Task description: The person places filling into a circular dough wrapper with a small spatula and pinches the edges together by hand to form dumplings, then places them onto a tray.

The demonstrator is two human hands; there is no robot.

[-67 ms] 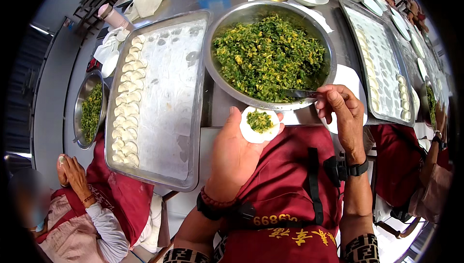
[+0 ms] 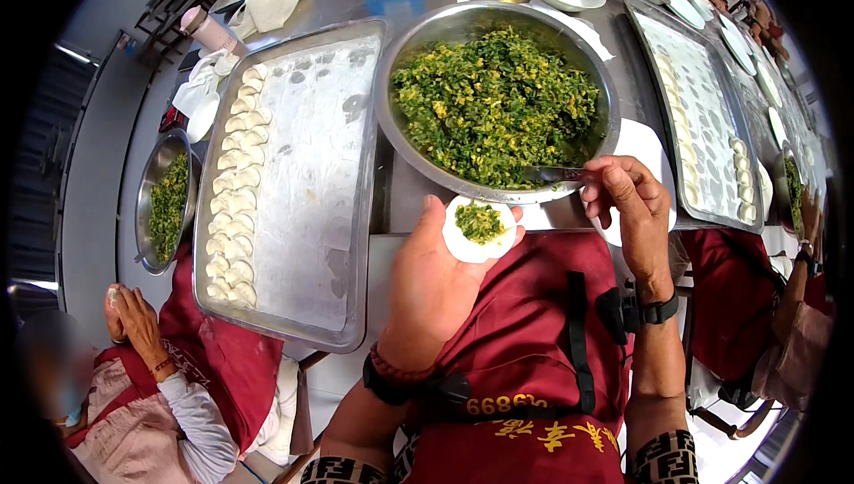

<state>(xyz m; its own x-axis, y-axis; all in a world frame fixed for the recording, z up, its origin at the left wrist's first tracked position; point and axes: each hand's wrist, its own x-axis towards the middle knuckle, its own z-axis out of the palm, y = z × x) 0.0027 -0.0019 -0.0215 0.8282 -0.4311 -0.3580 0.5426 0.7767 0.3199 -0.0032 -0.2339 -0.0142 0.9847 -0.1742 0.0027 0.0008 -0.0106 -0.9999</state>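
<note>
The left hand [image 2: 436,284] is cupped palm up, loosely spread, with the thumb along one edge of a round white wrapper [image 2: 455,251] and fingertips showing at the far edge; the wrapper rests just beside the near rim of a big metal bowl [image 2: 608,119], a small mound of green and yellow filling [image 2: 480,222] on its middle; the right hand [image 2: 633,208] pinches the handle end of a flat metal tool [image 2: 553,173], whose blade reaches over the bowl's rim to the chopped greens [image 2: 498,101] inside; to the left, a metal tray [image 2: 307,173] holds overlapping dumplings [image 2: 233,204] lined up along its left side; further left, a co-worker's hands [image 2: 135,328] are pressed together
</note>
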